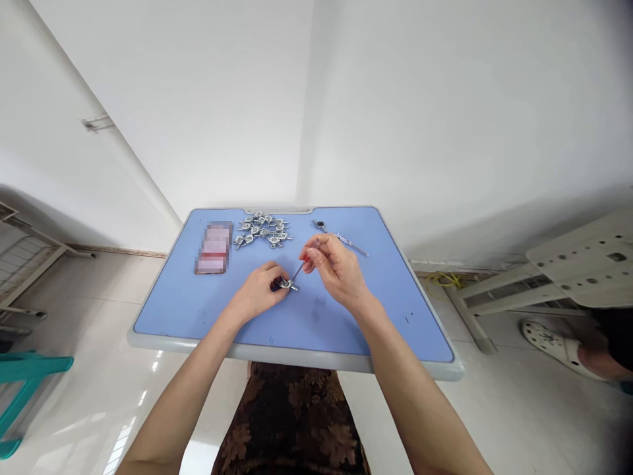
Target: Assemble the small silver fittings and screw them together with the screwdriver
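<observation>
Near the middle of the blue tabletop [198, 310], my left hand [262, 288] is closed on a small metal part [285, 284] with a dark end, holding it low over the surface. My right hand [332, 264] pinches a thin screwdriver [299, 270] with a reddish handle, its shaft slanting down to the left with the tip at the metal part. Behind my left hand lies a cluster of several similar metal parts [262, 227].
A phone-like slab [215, 251], blurred out, lies at the left. Behind my right hand are a dark-ended piece [320, 225] and a thin rod [353, 245]. A teal stool [30, 376] stands at left; a person's foot in a white clog [558, 346] is at right.
</observation>
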Action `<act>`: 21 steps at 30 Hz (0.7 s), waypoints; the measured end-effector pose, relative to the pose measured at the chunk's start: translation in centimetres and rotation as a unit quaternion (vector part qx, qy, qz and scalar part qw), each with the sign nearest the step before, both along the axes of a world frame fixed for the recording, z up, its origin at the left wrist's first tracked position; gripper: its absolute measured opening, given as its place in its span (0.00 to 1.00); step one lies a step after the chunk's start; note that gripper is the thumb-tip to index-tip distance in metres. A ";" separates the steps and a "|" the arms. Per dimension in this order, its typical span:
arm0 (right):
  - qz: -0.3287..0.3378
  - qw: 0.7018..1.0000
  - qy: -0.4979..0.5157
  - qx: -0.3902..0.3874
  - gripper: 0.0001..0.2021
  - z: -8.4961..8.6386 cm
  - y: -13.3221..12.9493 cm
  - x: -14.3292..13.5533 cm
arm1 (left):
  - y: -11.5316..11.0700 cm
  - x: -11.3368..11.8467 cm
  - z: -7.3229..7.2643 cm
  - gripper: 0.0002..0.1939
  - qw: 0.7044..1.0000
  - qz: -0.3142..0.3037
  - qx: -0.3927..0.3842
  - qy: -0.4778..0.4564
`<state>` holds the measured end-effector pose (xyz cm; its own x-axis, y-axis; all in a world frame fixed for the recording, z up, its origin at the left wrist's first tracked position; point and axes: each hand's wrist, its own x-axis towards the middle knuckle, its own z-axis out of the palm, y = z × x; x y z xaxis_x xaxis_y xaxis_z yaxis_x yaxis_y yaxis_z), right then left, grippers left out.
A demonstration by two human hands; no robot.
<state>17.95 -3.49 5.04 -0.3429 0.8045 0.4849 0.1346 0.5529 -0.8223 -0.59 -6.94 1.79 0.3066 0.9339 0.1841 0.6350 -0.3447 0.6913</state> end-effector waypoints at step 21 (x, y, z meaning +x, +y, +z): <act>0.001 1.000 -0.019 0.008 0.07 -0.1 0.2 0.0 | -0.1 0.1 0.3 0.05 1.000 0.001 -0.008 -0.004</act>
